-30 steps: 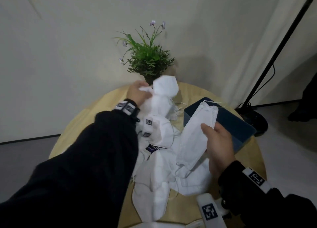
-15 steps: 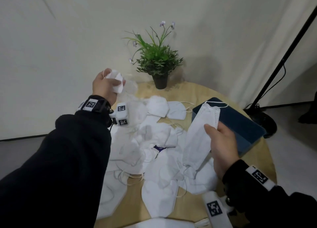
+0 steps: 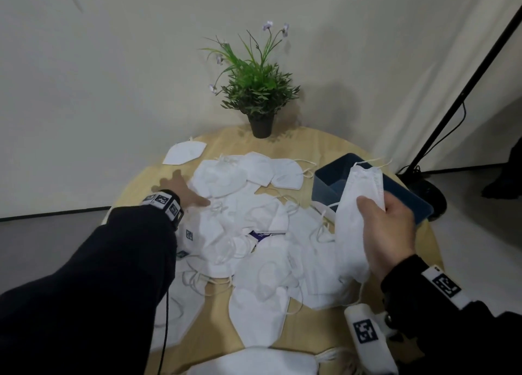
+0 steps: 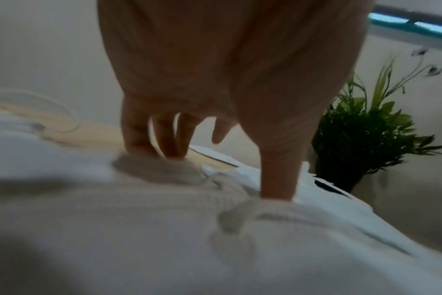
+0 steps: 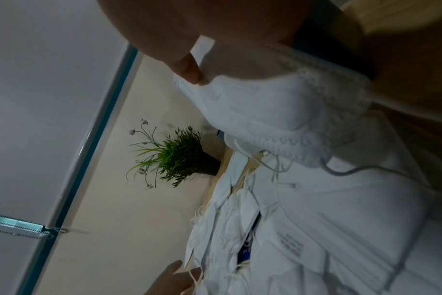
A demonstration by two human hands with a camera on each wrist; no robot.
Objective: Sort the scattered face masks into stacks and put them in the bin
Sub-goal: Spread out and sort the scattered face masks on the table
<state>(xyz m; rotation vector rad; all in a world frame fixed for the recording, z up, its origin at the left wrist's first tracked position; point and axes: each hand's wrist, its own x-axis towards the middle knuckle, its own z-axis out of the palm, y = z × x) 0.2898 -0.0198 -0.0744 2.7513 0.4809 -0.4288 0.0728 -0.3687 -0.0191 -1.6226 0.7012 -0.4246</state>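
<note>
Several white face masks (image 3: 254,219) lie scattered in a pile on the round wooden table (image 3: 299,143). My left hand (image 3: 183,189) rests at the pile's left edge; in the left wrist view its straight fingers (image 4: 139,135) and thumb (image 4: 278,175) press down on a mask (image 4: 164,219). My right hand (image 3: 387,228) holds a folded white mask (image 3: 358,205) upright, just in front of the dark blue bin (image 3: 406,196). The right wrist view shows the thumb (image 5: 187,67) clamping that mask (image 5: 278,103). One lone mask (image 3: 185,153) lies apart at the far left.
A potted green plant (image 3: 260,92) stands at the table's back edge against the wall. A black stand pole (image 3: 466,92) with its base is on the floor to the right. More masks reach the near table edge (image 3: 254,360).
My left hand lifted a mask from the pile to the upper left, let it go at the table's far left, and came down onto the pile. The right hand kept its mask.
</note>
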